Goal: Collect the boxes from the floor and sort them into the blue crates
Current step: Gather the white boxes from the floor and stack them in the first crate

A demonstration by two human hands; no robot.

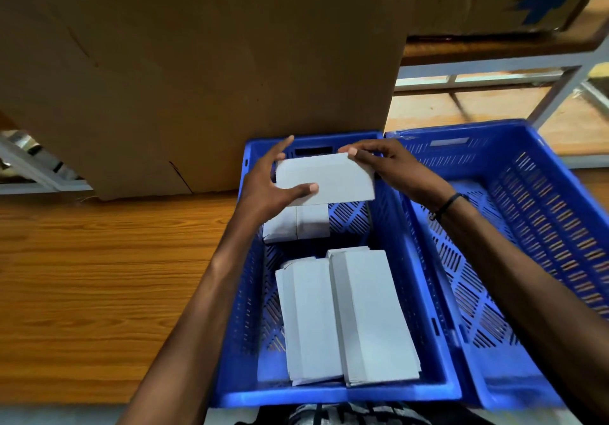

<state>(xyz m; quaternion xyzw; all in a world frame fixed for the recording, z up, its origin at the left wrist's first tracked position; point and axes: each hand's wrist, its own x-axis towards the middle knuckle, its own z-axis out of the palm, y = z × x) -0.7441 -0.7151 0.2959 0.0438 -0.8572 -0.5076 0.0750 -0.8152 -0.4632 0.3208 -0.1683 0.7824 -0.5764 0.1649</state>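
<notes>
A person leans over two blue perforated plastic crates set side by side on a wood-grain surface, seen from a camera on their head. Both hands hold one flat white rectangular cardboard box above the far end of the left blue crate. The left hand grasps the box's left end, thumb across its near face and fingers reaching behind. The right hand pinches the box's upper right corner and right end, thumb on the top edge; a dark band circles that wrist.

Inside the left crate, a small white box lies at the far end, directly under the held box. Two long white boxes lie side by side, touching, filling the near part of the floor. The right blue crate shows no boxes in the part visible. A large brown cardboard carton stands just behind the left crate, and a grey metal frame sits behind the right one.

The step in hand appears to be placing this box into the left crate. The next move likely calls for lowering it level into the far end, onto or beside the small box, then letting go with both hands.
</notes>
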